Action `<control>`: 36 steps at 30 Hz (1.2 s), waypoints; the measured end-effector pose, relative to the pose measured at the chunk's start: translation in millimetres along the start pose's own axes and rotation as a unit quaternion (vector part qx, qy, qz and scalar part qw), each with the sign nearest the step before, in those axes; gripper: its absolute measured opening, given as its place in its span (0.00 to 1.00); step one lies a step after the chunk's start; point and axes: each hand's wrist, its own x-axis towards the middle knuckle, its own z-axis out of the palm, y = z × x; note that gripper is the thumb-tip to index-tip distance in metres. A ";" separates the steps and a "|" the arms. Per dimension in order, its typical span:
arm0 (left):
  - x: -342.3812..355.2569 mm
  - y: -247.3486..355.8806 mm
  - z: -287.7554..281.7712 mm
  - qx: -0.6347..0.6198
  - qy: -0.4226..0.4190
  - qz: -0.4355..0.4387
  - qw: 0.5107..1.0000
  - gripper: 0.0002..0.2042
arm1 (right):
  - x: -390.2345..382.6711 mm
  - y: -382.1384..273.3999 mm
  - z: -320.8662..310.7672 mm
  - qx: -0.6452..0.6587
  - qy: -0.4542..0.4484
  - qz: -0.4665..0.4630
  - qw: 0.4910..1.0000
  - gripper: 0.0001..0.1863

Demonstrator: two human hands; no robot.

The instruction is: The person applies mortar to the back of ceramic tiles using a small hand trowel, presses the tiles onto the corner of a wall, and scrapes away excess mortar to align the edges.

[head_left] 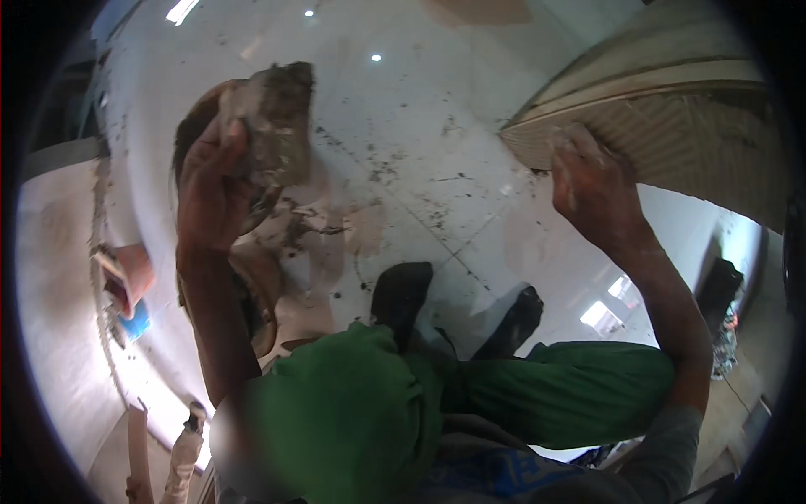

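Note:
My left hand grips a flat rectangular trowel coated in wet grey mortar, its thumb across the near side. The trowel's handle is hidden behind the hand. Under my left wrist and forearm stands a round tub with dark contents, partly covered by the arm. My right hand is closed at the lower edge of a large tile, which stands tilted up at the right. Combed ridges of adhesive cover the tile's face towards me. The fingertips of my right hand are partly hidden.
Crumbs and smears of mortar lie on the glossy white tiled floor. My two dark-covered feet are below the middle. An orange container and a blue item sit by the left wall. A dark object stands at the right.

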 end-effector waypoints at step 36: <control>160.1 -206.3 154.7 0.358 -0.125 0.064 0.923 0.09 | -56.4 17.6 -33.6 -0.404 0.023 -0.064 0.912 0.24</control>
